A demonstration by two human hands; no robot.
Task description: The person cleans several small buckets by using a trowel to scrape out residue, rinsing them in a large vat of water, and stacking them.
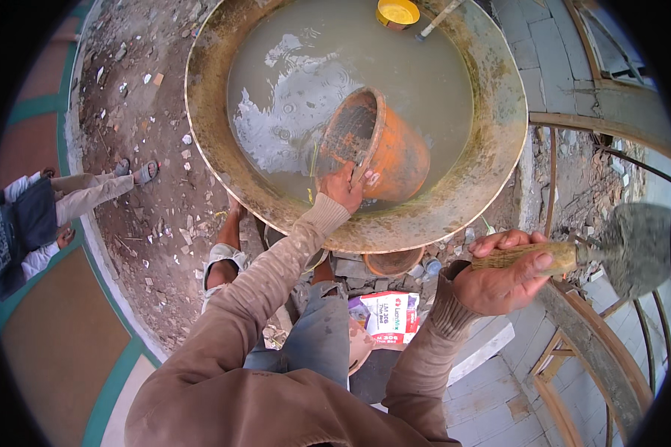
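Note:
My left hand [341, 186] is closed on the rim of an orange bucket [401, 158], which lies tilted in the murky water of a large round basin [499, 89]. Grey residue coats the inside of the bucket. Off to the right, my right hand [499, 277] grips the wooden handle of a trowel [637, 249]. Its blade, covered in grey mortar, points away to the right.
A yellow tub [397, 13] and a pipe [440, 18] are at the basin's far side. Beneath its near rim are another bucket [394, 261] and a printed bag [386, 316]. Rubble [145, 97] covers the ground; a person [33, 223] sits at the left. Block walls [492, 372] and timber stand right.

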